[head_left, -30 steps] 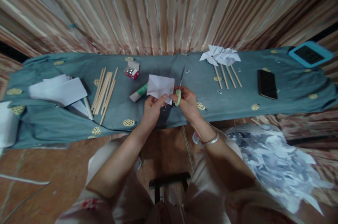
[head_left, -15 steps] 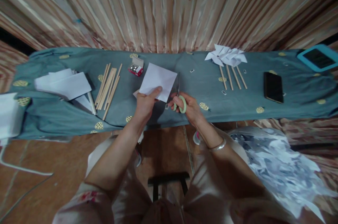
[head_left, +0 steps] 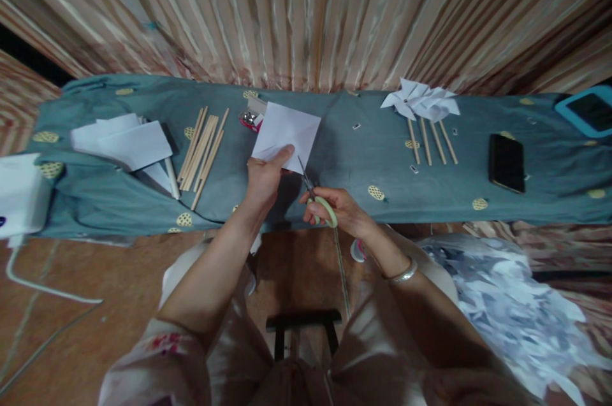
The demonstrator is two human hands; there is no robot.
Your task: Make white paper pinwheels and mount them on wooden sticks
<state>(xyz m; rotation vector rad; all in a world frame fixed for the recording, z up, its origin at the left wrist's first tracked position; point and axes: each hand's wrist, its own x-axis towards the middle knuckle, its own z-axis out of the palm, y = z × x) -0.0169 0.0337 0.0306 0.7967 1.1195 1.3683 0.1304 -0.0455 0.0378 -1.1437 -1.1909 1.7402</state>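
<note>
My left hand [head_left: 268, 175] pinches a square sheet of white paper [head_left: 291, 129] by its lower left edge, thumb on top, above the table. In my right hand [head_left: 335, 207] is a pair of scissors [head_left: 326, 213] with pale green handles, its fingers around the loops. The blades point up and left and reach the paper's lower right corner. Behind the paper, a small red box of metal pins [head_left: 251, 118] is partly covered by it. Left of my left hand lie several wooden sticks [head_left: 203, 148].
White sheets [head_left: 119, 141] lie at the table's left, near a white box-shaped device [head_left: 19, 195]. Paper pinwheels [head_left: 421, 101] on sticks, a black phone [head_left: 507, 162] and a blue-framed tablet [head_left: 590, 111] are at the right. A bag of paper pieces [head_left: 516, 310] stands below.
The scissors have turned from pointing upward beside the paper to pointing up-left, with their tips at its lower corner. My right hand has come slightly nearer my body.
</note>
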